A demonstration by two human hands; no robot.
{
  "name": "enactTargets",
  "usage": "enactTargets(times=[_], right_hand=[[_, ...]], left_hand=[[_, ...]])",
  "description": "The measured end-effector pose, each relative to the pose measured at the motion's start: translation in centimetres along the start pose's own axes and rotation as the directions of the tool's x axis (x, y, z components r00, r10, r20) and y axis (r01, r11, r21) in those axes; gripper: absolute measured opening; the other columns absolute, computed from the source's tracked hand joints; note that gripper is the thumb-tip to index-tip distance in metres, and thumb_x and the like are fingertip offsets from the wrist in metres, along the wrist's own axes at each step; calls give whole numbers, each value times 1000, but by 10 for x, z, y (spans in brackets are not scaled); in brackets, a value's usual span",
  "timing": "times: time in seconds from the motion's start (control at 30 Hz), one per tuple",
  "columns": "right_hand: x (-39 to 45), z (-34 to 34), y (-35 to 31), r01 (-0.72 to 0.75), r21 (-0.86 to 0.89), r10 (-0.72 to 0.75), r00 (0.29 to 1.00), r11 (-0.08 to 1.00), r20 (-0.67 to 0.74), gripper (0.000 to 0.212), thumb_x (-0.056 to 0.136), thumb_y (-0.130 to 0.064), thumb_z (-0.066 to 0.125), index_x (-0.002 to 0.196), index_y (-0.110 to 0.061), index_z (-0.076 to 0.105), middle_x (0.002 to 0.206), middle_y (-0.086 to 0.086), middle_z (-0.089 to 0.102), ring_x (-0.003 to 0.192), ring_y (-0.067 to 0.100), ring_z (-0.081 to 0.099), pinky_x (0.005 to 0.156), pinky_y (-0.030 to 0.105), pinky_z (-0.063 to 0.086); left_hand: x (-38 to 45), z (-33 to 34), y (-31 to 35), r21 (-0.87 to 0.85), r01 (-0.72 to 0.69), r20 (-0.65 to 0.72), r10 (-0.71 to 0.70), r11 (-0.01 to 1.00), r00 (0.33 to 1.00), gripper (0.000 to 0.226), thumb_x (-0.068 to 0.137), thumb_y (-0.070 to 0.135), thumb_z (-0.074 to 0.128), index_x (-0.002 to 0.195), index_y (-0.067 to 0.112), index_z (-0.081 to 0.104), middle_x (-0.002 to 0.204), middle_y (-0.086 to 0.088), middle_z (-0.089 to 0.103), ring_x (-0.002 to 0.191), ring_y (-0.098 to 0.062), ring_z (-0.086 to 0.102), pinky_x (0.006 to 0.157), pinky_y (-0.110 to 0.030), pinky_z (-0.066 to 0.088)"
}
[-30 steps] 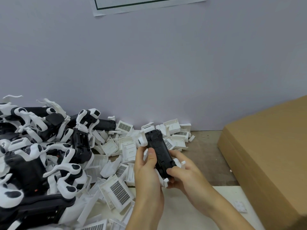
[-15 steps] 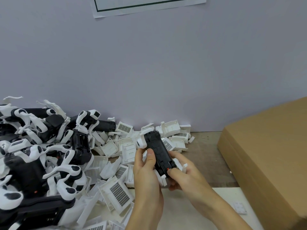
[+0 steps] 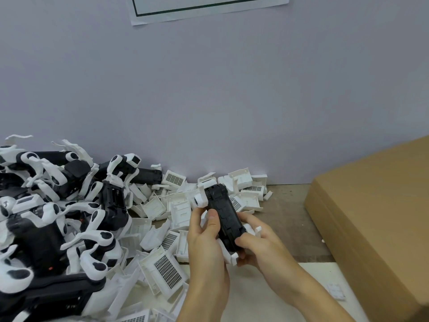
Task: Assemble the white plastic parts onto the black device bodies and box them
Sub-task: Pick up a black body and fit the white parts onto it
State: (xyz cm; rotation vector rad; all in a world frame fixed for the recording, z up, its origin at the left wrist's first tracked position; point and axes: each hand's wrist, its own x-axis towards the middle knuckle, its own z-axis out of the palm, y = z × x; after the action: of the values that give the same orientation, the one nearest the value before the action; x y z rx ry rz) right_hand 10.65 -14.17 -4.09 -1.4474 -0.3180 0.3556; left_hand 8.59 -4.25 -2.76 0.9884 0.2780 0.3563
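I hold one black device body [image 3: 223,212] up in front of me with both hands, its long axis pointing away, with white plastic parts clipped on at its far and near ends. My left hand [image 3: 205,242] grips its left side, thumb laid on the black top. My right hand [image 3: 257,242] grips the near right end, thumb pressed on the black edge. Behind it lies a heap of loose white grille covers [image 3: 167,271]. A pile of black bodies with white legs [image 3: 53,219] fills the left.
A closed brown cardboard box [image 3: 376,226] stands at the right, close to my right forearm. The grey wall [image 3: 209,101] runs just behind the heaps. A small white piece [image 3: 336,292] lies on the pale mat near the box.
The device has tilted slightly in my hands and my right thumb has slid along its near end. Both hands stay in the same place.
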Motion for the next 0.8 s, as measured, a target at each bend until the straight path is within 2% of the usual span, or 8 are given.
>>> enactTargets(times=[0.1, 0.23, 0.33, 0.47, 0.57, 0.67, 0.73, 0.8], right_hand=[[-1, 0, 0, 2, -12, -2, 1000, 1000, 2, 50, 69, -23, 52, 118, -29, 64, 73, -6, 68, 60, 11, 59, 71, 35, 49], [-1, 0, 1, 11, -29, -10, 1000, 1000, 7, 50, 68, -22, 51, 116, -31, 65, 73, -7, 67, 62, 11, 59, 70, 34, 49], [0, -2, 1, 10, -29, -10, 1000, 1000, 5, 48, 70, -23, 53, 115, -32, 66, 76, -5, 68, 63, 11, 60, 70, 33, 49], [1, -2, 1, 55, 84, -56, 998, 995, 9, 46, 74, -21, 55, 117, -34, 63, 95, 6, 76, 80, 22, 72, 74, 37, 57], [1, -6, -2, 133, 176, -114, 987, 975, -114, 36, 72, -26, 56, 102, -38, 70, 100, 7, 74, 92, 27, 74, 69, 34, 58], [0, -10, -7, 231, 168, -191, 955, 958, -225, 33, 73, -26, 52, 97, -34, 73, 102, 9, 72, 87, 22, 72, 64, 28, 55], [-1, -12, -9, 259, 162, -217, 947, 952, -237, 36, 72, -24, 51, 99, -30, 74, 105, 14, 70, 89, 23, 70, 69, 32, 51], [-2, -14, -8, 258, 171, -227, 957, 951, -182, 40, 71, -22, 51, 103, -27, 74, 111, 18, 67, 92, 25, 67, 76, 37, 47]], left_hand=[[0, 0, 0, -8, 6, -6, -7, 1000, 1000, 24, 103, 19, 51, 124, 20, 63, 117, -25, 69, 94, -36, 66, 84, -56, 48], [0, 0, 1, 2, -14, -7, 14, 1000, 1000, 22, 102, 20, 51, 119, 23, 66, 115, -24, 69, 92, -36, 65, 83, -54, 49], [-1, 0, 0, -14, 1, -10, -1, 1000, 1000, 22, 102, 20, 52, 120, 22, 65, 116, -25, 69, 95, -37, 65, 86, -59, 48], [-3, 0, 5, -64, -29, -69, 24, 998, 997, 20, 96, 20, 62, 116, 21, 65, 116, -28, 67, 87, -33, 64, 77, -47, 49], [-1, -2, 10, -93, -60, -125, 48, 994, 991, 24, 88, 14, 72, 109, 21, 63, 106, -23, 71, 75, -27, 67, 65, -38, 55], [1, -2, 11, -162, -36, -144, 13, 986, 989, 31, 83, 14, 74, 110, 15, 59, 89, -13, 68, 62, -23, 63, 49, -29, 53], [-1, -2, 13, -248, -1, -119, -29, 969, 992, 34, 81, 19, 71, 111, 8, 60, 84, -13, 64, 65, -23, 61, 51, -29, 54], [-3, -3, 15, -358, 46, -53, -69, 932, 996, 30, 84, 25, 64, 102, 1, 68, 84, -16, 64, 67, -25, 63, 59, -32, 55]])
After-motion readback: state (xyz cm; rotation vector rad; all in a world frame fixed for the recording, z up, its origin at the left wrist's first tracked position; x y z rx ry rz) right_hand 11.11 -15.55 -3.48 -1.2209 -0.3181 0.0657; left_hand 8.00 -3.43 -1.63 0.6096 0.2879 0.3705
